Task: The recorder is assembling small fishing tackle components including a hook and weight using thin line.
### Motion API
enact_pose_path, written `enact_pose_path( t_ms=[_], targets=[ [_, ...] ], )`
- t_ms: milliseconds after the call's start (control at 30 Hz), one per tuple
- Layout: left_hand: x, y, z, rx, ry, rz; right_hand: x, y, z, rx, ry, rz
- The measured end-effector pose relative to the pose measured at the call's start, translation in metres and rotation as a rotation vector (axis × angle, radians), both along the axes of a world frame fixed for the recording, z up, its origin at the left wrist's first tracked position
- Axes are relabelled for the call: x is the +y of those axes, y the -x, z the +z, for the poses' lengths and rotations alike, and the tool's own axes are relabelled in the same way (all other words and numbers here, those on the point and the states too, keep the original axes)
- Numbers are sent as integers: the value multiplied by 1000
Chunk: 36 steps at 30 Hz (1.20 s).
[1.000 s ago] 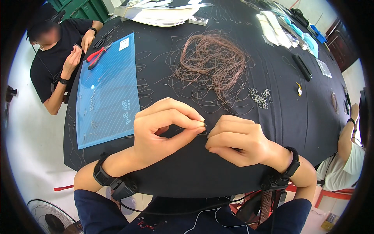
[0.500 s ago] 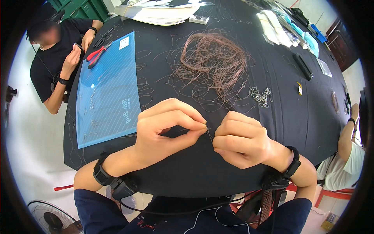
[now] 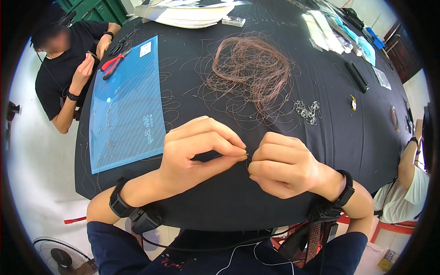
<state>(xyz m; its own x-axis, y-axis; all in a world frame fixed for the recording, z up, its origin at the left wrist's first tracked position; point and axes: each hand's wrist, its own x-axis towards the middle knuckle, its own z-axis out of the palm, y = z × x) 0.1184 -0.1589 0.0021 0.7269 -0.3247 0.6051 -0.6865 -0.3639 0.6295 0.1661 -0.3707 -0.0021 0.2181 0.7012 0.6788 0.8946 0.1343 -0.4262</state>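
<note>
In front of me, my left hand [image 3: 197, 149] pinches something tiny between thumb and fingertips. It is too small to make out. A short thin line [image 3: 248, 160] shows between my two hands. My right hand [image 3: 286, 165] is closed around that line, its fingers curled in with the thumb against them. The fingertips of both hands almost meet. Beyond them lies a loose tangle of thin brownish line [image 3: 252, 68]. A small heap of silvery metal pieces [image 3: 307, 112] sits right of the tangle.
On the left lies a blue plastic file bag [image 3: 128, 110] with thin lines on it and red-handled pliers [image 3: 112, 64] at its edge. White sheets [image 3: 188, 16] are stacked at the back. A black case [image 3: 356, 77] lies right. Other people sit left and right.
My left hand has moved slightly right, toward my right hand, narrowing the gap between the fingertips. My right hand has barely shifted.
</note>
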Motion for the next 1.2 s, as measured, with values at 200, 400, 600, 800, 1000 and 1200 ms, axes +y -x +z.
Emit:
enact_pose_path(
  t_ms=[200,400,600,800,1000,1200],
  targets=[
    [-1,-1,-1,-22,-4,6,-1,0,0,1,-33,0],
    [-1,-2,-1,-21,-15,-14,-3,-3,3,47,-44,-18],
    [-1,-2,0,5,-8,-17,-4,-4,7,137,-17,-84],
    [-2,0,0,11,-16,-12,-6,-4,7,199,5,-191],
    [-3,-1,-1,7,-9,-47,-5,-6,4,216,23,-222],
    [-4,1,2,16,-24,-6,-4,-3,7,208,24,-152]
  ],
)
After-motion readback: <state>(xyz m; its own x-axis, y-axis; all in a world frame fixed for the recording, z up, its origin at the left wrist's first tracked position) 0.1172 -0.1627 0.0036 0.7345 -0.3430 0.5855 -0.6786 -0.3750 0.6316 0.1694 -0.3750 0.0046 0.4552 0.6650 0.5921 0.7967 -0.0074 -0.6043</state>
